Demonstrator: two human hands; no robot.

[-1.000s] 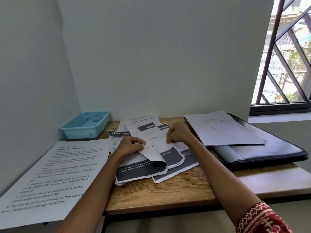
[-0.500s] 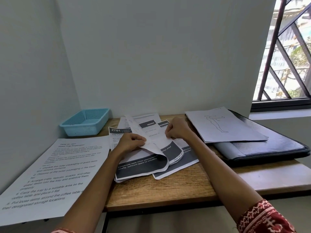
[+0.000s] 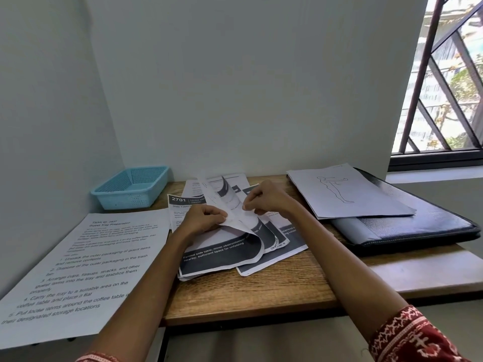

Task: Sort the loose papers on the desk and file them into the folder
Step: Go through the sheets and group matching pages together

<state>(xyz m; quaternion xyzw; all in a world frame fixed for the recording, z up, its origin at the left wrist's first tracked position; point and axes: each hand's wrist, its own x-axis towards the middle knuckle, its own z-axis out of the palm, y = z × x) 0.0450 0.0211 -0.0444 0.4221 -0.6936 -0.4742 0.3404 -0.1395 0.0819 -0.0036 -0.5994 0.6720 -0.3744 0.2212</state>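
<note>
Sorting step — I have both hands on one curled sheet above the pile.

My left hand (image 3: 202, 218) pinches the curled sheet (image 3: 236, 218) at its left edge, my right hand (image 3: 264, 198) pinches its right edge, fingers curled tight on the paper. Under it the loose papers (image 3: 224, 257) lie fanned mid-desk (image 3: 261, 291); the folder (image 3: 418, 228) sits closed at right, near them, a figure drawing (image 3: 347, 192) on top. Next, I judge — lift this sheet free without dragging its neighbours.
</note>
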